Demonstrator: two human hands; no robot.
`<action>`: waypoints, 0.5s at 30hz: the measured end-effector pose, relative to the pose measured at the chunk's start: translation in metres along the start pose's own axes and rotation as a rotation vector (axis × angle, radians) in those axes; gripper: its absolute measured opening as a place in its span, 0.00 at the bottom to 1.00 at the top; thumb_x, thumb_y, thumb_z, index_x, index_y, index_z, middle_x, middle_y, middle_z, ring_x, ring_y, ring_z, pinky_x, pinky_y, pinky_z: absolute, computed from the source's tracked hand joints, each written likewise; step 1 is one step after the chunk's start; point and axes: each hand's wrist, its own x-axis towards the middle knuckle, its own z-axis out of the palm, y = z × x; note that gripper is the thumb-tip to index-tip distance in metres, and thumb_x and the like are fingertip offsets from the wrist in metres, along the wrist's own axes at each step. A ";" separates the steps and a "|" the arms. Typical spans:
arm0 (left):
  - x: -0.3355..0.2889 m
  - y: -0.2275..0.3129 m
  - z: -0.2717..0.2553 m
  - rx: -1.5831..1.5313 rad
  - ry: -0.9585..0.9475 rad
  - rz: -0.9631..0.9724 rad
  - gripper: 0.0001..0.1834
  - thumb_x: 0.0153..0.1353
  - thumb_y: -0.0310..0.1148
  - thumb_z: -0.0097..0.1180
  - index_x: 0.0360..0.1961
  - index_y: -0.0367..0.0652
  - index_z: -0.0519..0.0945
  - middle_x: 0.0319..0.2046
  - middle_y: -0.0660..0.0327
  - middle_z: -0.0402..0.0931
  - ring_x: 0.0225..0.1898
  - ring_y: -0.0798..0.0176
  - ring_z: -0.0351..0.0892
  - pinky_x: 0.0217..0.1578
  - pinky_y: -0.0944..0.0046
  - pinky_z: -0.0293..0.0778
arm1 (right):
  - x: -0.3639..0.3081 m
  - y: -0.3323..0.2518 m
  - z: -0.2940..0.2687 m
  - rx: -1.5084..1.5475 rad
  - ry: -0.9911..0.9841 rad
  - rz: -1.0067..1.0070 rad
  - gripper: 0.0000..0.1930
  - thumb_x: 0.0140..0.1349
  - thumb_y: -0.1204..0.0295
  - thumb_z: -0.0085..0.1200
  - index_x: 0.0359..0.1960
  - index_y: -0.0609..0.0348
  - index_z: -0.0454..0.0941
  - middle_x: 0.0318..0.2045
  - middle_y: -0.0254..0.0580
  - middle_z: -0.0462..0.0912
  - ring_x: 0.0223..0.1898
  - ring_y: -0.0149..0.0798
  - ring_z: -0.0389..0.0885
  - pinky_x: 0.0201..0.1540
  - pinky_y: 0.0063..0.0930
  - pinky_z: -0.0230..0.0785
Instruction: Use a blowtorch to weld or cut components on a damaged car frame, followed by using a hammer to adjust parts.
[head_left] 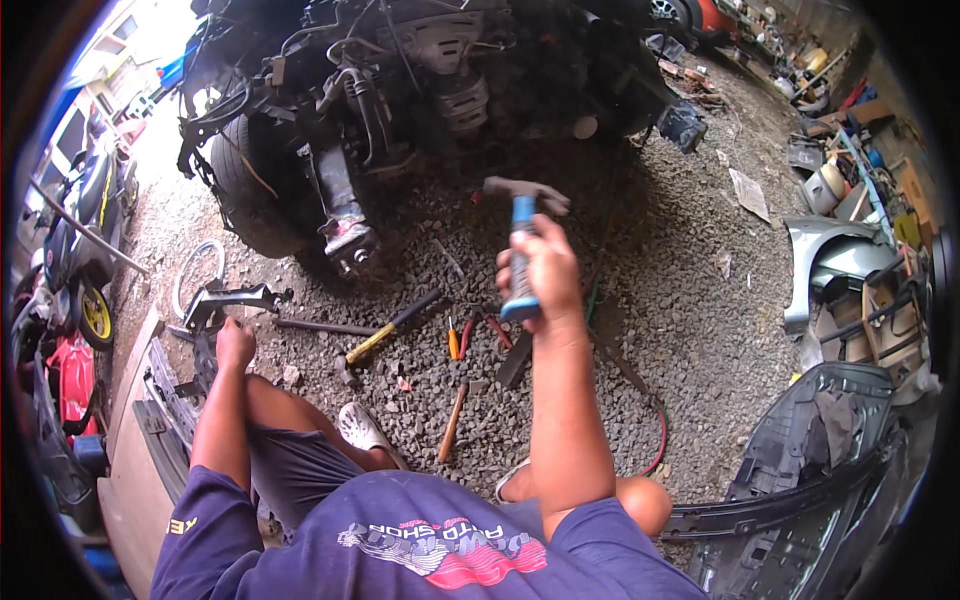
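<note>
My right hand [548,272] is raised over the gravel, closed around the handle of a claw hammer [524,210] with a blue and grey grip. The hammer's head points up, toward the stripped front of a vehicle. At the left, my left hand [236,345] is closed on a dark metal car bracket [240,298], whose lower part runs down beside my leg. Between my hands, on the gravel, lie a yellow and black hammer [372,343], a metal bar [330,326], an orange-handled screwdriver [453,342] and red-handled pliers [467,338].
The stripped vehicle front [370,100] with a tire [238,165] stands ahead. A wooden-handled tool [452,425] lies near my feet. A silver fender [800,270] and a black panel [850,390] rest at right. A motorcycle wheel [95,312] is at far left.
</note>
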 end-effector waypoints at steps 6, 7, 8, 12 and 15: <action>0.004 -0.004 0.003 -0.017 0.004 -0.024 0.24 0.69 0.41 0.62 0.59 0.34 0.80 0.57 0.34 0.84 0.62 0.31 0.83 0.64 0.40 0.78 | 0.003 0.018 0.008 -0.120 0.366 -0.224 0.31 0.77 0.74 0.48 0.77 0.55 0.51 0.41 0.46 0.79 0.27 0.38 0.81 0.29 0.37 0.84; 0.006 -0.006 0.007 -0.010 0.002 -0.030 0.24 0.69 0.41 0.63 0.59 0.34 0.80 0.57 0.34 0.84 0.62 0.31 0.83 0.64 0.40 0.78 | -0.003 0.035 0.022 -0.175 0.290 -0.155 0.29 0.77 0.77 0.46 0.75 0.53 0.52 0.41 0.46 0.79 0.27 0.38 0.81 0.26 0.36 0.84; 0.009 -0.010 0.010 -0.003 0.003 -0.026 0.24 0.68 0.41 0.63 0.59 0.35 0.81 0.57 0.35 0.85 0.62 0.32 0.83 0.64 0.41 0.78 | -0.015 0.052 0.036 -0.148 0.075 -0.091 0.27 0.76 0.78 0.47 0.73 0.51 0.54 0.42 0.46 0.79 0.28 0.37 0.82 0.23 0.34 0.83; 0.020 -0.003 0.016 0.000 -0.019 0.023 0.24 0.69 0.41 0.64 0.59 0.35 0.81 0.57 0.37 0.85 0.61 0.34 0.84 0.63 0.42 0.79 | -0.039 0.073 0.053 -0.196 -0.426 0.258 0.38 0.74 0.77 0.54 0.81 0.50 0.49 0.30 0.41 0.79 0.20 0.35 0.78 0.22 0.32 0.76; 0.006 0.023 0.012 -0.032 -0.028 0.033 0.23 0.69 0.41 0.64 0.58 0.35 0.81 0.57 0.38 0.86 0.61 0.35 0.85 0.63 0.42 0.79 | -0.027 0.057 0.033 -0.196 -0.439 0.299 0.38 0.73 0.76 0.54 0.81 0.56 0.51 0.31 0.43 0.79 0.20 0.35 0.78 0.22 0.35 0.77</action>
